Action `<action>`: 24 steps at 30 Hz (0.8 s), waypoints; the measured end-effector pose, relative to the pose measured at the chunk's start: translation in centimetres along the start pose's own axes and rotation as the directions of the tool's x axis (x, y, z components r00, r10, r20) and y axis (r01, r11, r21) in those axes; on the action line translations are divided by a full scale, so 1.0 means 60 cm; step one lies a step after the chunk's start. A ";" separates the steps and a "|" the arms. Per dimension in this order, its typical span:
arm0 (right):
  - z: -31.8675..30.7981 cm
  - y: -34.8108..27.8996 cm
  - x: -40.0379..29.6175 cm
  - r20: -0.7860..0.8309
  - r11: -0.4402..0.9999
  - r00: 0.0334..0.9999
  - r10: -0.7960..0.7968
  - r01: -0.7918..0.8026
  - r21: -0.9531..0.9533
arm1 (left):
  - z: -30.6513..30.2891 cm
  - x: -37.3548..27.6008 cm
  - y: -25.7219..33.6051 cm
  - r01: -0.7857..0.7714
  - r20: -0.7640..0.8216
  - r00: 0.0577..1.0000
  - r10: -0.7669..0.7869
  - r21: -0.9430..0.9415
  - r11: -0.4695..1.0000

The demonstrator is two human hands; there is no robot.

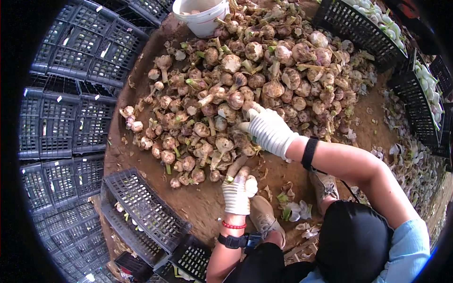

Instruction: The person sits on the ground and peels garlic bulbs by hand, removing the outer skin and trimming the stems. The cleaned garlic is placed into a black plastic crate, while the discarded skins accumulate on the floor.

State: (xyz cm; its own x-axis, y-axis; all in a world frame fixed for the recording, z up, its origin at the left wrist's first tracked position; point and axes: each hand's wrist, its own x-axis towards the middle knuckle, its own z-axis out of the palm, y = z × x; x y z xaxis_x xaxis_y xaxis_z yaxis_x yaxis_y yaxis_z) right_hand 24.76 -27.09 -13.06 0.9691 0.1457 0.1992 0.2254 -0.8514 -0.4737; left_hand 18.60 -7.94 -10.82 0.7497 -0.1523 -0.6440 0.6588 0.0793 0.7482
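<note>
A large heap of unpeeled garlic bulbs [272, 88], soiled brown with cut stems, is spread over the ground in front of me. My right hand [267, 129], in a white striped glove with soiled fingertips, reaches into the heap's near side and touches bulbs there. A small green bit shows under its palm; whether the fingers grip anything is hidden. Closer to my body, my left hand [237, 192] wears a matching glove. Its fingers curl around a clean white garlic bulb [251, 186], which shows at the hand's right side.
Black plastic crates [88, 46] are stacked along the left. A tilted crate [145, 208] lies at lower left. Crates of white bulbs [426, 85] stand at right. A white bucket [203, 21] is behind the heap. Peeled skins [299, 210] lie near my shoes [265, 217].
</note>
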 end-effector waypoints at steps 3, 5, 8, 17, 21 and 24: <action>-0.044 -0.005 -0.007 -0.028 0.950 0.999 0.015 -0.005 0.313 | -0.024 0.006 -0.009 0.039 -0.001 0.999 -0.039 -0.077 0.996; -0.065 0.000 -0.015 -0.123 0.905 0.990 0.073 -0.014 0.424 | -0.024 0.006 -0.008 0.099 -0.037 0.993 -0.110 -0.230 0.968; -0.061 0.002 -0.018 -0.022 0.967 1.000 -0.003 0.008 0.253 | -0.010 0.007 -0.018 0.116 0.059 0.993 -0.102 -0.303 0.946; -0.005 0.011 -0.018 0.102 0.988 0.984 -0.145 0.150 -0.040 | -0.022 -0.011 -0.027 0.135 0.124 0.984 -0.126 -0.068 0.989; -0.112 -0.011 -0.031 0.369 0.406 0.892 0.261 -0.449 0.796 | -0.034 -0.019 -0.023 0.157 0.197 0.976 -0.096 -0.319 0.935; -0.141 -0.024 -0.058 0.332 0.143 0.933 0.142 -0.351 0.925 | -0.035 -0.018 -0.021 0.390 0.525 0.843 -0.118 -0.446 0.806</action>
State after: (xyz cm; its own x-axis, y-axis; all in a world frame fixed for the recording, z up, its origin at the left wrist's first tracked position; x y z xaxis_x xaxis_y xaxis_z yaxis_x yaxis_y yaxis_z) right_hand 20.24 -30.65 -5.82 0.9692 0.1820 -0.1661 -0.2147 0.2930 -0.9317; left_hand 17.08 -5.79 -11.40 0.5213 -0.6547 -0.5474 0.8513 0.4434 0.2805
